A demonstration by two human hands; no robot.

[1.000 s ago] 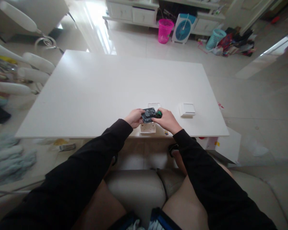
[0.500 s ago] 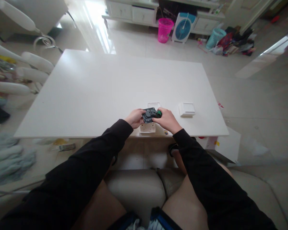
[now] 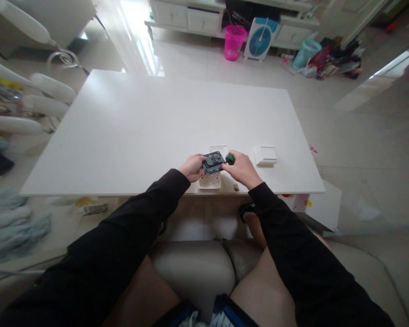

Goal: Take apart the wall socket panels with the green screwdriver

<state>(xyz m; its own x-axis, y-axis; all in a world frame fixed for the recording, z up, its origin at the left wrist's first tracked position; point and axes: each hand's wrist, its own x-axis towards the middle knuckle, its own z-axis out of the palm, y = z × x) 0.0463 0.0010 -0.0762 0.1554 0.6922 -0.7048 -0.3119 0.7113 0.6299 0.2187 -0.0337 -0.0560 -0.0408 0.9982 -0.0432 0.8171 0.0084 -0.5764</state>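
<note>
My left hand (image 3: 193, 168) is closed on the left edge of a dark grey wall socket panel (image 3: 213, 162), raised over the table's near edge. In my right hand (image 3: 241, 169) is a screwdriver with a green handle (image 3: 230, 159), seen nearly end-on; its tip cannot be made out. The right fingers lie against the panel's right edge. Below the panel, a white open mounting box (image 3: 210, 183) rests on the table, partly covered. A clear or white frame (image 3: 219, 148) lies just behind the panel.
The white table (image 3: 150, 122) spreads out in front of me. At the right sits a white switch box (image 3: 266, 155). Tiny yellow and dark pieces (image 3: 236, 187) lie by the near edge. Beyond the table stand a pink basket (image 3: 235, 43) and a blue fan (image 3: 260, 39).
My right hand and the green screwdriver have shifted slightly right, uncovering more of the panel. The panel has turned a little; my left hand keeps its hold.
</note>
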